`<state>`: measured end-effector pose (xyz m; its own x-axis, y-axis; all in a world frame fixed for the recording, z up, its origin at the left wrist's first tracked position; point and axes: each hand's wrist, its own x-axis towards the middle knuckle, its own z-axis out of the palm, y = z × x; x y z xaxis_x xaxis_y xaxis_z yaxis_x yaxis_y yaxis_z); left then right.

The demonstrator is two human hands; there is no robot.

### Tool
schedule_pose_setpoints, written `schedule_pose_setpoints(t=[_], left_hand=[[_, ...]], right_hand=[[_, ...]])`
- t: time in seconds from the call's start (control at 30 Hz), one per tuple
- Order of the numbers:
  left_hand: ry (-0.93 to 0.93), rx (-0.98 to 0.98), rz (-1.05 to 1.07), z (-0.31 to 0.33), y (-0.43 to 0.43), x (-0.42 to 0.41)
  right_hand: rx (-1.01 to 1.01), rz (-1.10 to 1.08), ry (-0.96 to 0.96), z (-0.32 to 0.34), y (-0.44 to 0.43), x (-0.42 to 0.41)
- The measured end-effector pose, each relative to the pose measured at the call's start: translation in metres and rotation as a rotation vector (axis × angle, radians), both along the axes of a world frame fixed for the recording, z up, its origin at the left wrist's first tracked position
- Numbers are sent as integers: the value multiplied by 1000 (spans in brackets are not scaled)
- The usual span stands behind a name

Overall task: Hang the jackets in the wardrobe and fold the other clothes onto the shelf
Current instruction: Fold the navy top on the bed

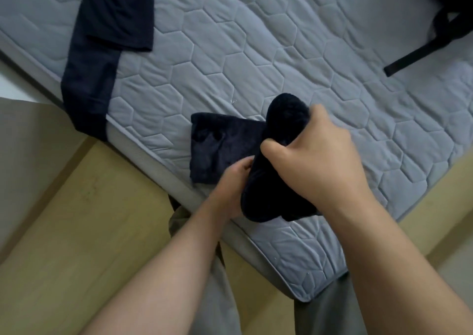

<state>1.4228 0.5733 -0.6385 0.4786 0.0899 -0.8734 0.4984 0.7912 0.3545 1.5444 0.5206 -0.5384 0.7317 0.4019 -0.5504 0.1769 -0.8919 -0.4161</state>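
Cloth work sits at the near edge of the mattress (pixel 256 53), probably because its flat quilted top serves as a folding surface. The dark fleecy garment (pixel 217 147) lies there half done: one part spread flat toward the left, the rest doubled up into a thick bundle. The right hand (pixel 314 160) clamps that bundle from above, fingers curled over its top and thumb hooked under the near side, which seems meant to stop the bulky pile from springing open. The left hand (pixel 230 188) comes in lower, its fingers (pixel 244 165) curled onto the fold's edge, apparently steadying the layers; how its thumb lies cannot be told. A navy garment (pixel 102 40) is draped over the mattress's left edge, seemingly waiting its turn, and a black strap (pixel 419 55) lies well apart at the upper right. Neither wardrobe nor shelf is in view.
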Motion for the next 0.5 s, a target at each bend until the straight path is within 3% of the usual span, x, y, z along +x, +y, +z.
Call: schedule_pose_setpoints(t=[0.13, 0.3, 0.37, 0.5], left_hand=[[72, 124, 126, -29, 64, -54], [-186, -52, 137, -26, 112, -82], [-200, -64, 125, -24, 119, -81], [-126, 192, 38, -24, 118, -71]], right_hand=[[-31, 141, -136, -12, 29, -28], [-26, 219, -116, -37, 77, -74], [28, 221, -6, -48, 90, -84], [256, 32, 362, -62, 85, -73]])
